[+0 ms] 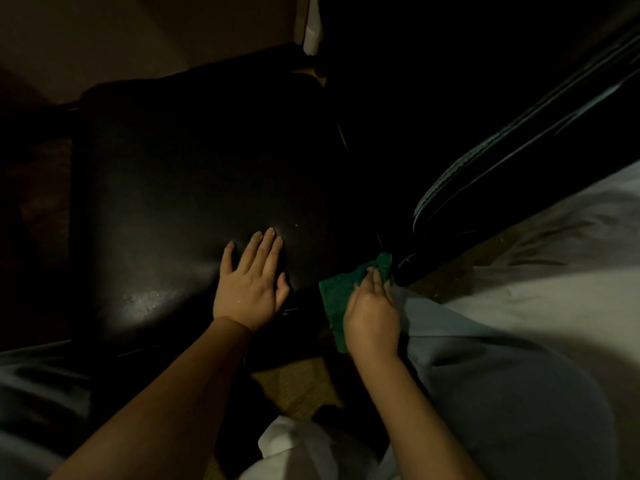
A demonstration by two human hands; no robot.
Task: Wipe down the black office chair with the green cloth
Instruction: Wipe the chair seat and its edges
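Note:
The black office chair (pixel 180 188) fills the left and middle of the dim head view, its leather seat facing me. My left hand (pixel 251 282) lies flat on the seat's near right part, fingers straight and together. My right hand (pixel 372 315) presses the green cloth (pixel 341 292) against the seat's right edge, beside the lower end of the black armrest (pixel 519 161). The cloth's top corner touches the armrest base. My fingers lie over the cloth; whether they curl round it is not plain.
White bedding (pixel 540 306) lies bunched at the right, close to the armrest. A strip of wooden floor (pixel 294 386) shows below the seat's front edge. A white object (pixel 311 29) stands beyond the chair at the top. Light fabric lies at the lower left.

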